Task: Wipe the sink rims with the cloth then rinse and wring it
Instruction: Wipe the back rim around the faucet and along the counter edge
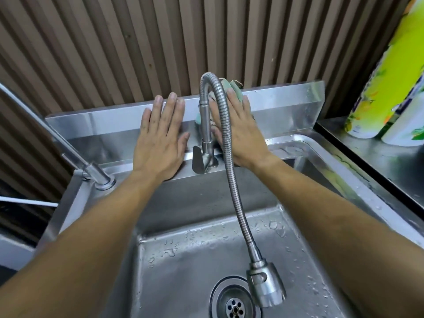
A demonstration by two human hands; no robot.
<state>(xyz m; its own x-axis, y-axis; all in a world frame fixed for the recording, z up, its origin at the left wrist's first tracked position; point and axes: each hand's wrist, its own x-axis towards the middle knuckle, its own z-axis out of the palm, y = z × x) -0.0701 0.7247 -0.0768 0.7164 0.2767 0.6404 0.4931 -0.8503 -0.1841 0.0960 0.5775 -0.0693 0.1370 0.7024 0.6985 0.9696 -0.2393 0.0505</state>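
Steel sink backsplash (286, 104): our flat right hand (238, 131) presses pale green cloth (236, 90) wiping; left hand (160, 138) splayed flat, bracing left of faucet (206, 125).

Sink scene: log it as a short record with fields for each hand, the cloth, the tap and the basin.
left hand: flat on the back panel, holding nothing
right hand: fingers straight, pressing the cloth
cloth: pale green, against the back panel behind the tap
tap: no water running
basin: wet with droplets
bottles: right counter
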